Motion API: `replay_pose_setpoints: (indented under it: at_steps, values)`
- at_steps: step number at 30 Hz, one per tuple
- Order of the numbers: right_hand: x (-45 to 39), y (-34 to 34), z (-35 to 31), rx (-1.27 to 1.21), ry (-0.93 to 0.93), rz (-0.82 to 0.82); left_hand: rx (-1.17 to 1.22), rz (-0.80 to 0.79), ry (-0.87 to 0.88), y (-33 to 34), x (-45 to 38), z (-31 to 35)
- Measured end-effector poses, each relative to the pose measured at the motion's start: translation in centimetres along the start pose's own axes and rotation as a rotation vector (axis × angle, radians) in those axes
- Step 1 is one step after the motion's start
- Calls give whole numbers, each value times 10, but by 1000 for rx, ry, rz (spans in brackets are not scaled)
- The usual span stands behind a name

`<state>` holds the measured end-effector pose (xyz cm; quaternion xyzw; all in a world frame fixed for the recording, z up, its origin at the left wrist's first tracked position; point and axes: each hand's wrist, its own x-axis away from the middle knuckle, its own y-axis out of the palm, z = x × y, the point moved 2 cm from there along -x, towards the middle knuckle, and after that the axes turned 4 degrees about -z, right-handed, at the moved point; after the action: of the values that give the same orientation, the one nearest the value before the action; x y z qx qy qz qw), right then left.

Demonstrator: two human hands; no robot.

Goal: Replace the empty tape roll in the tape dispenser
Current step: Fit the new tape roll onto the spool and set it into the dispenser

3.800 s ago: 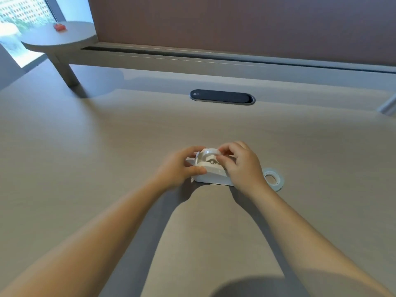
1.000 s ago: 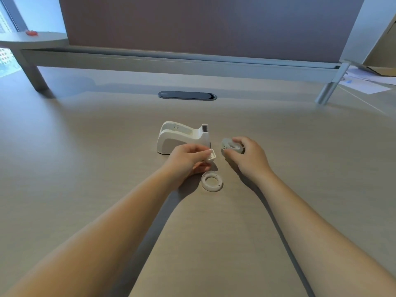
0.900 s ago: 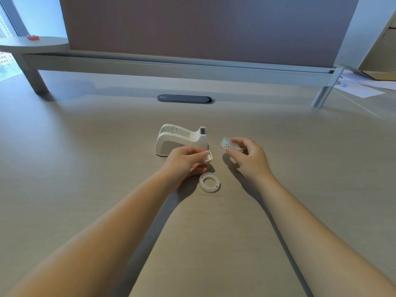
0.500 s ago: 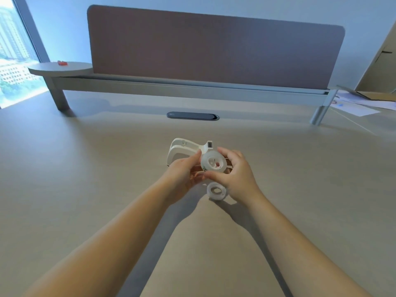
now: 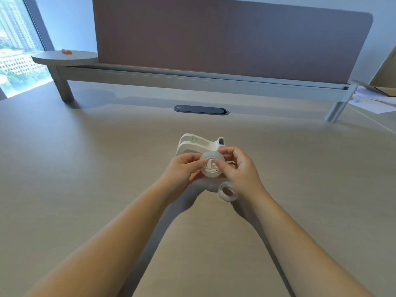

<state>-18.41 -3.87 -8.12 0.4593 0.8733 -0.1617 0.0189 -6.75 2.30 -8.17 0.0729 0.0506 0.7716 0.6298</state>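
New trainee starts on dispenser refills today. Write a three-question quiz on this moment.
1. True or false: the tape dispenser stands on the desk with no roll in it.
2. The tape roll is held by: A) the left hand only, B) the right hand only, C) both hands.
3. Fill in: the white ring lies on the desk below the ____ hand.

Key: 1 true; 2 C; 3 right.
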Motion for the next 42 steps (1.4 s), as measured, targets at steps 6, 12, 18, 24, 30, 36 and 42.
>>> replay_pose_setpoints:
  at_steps: [6,12,18,24,30,36,42]
  values:
    - [-3,-3,-6,-76,73,43,0,37,47,0,-4,3]
    - [-4,0,-2,-243,157,17,1,16,65,-1,-4,3]
    - [-2,-5,-6,-207,135,30,-15,-5,53,4,-5,4]
    - [2,-8,-7,-170,99,26,-122,50,99,10,-6,9]
    - [2,-7,-8,-163,103,45,-188,75,109,13,-7,11]
    - [1,-10,-5,-149,152,72,-209,-33,77,14,-4,11]
    - [2,-12,-5,-211,196,20,-243,-77,47,13,-5,15]
